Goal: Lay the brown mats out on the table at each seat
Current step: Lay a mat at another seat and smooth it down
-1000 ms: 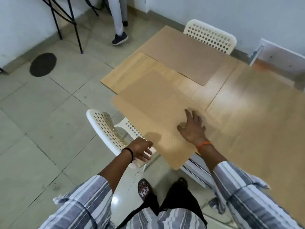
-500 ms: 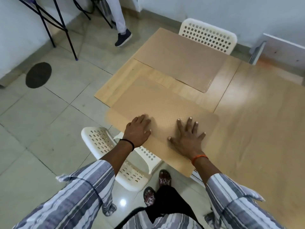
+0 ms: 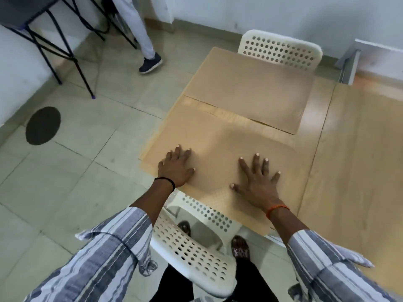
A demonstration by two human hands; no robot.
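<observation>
— Hands first: what are they doing?

— Both lie flat on the near mat (image 3: 218, 149), fingers straight and spread, gripping nothing. The left hand (image 3: 177, 168) presses near the mat's left edge, a black band on its wrist. The right hand (image 3: 258, 180) presses further right, an orange band on its wrist.

— Where does that mat lie?

— On the wooden table (image 3: 353, 153), at the seat closest to the person, right above the near white chair (image 3: 196, 247). Its near edge hangs slightly over the table's edge.

— And the other mat?

— The far mat (image 3: 250, 88) lies flat at the opposite seat, in front of the far white chair (image 3: 281, 49). A strip of bare table shows between the two mats.

— Anything else around?

— Someone's leg and dark shoe (image 3: 150, 64) on the tiled floor, beside a black metal stand (image 3: 65, 51).
</observation>
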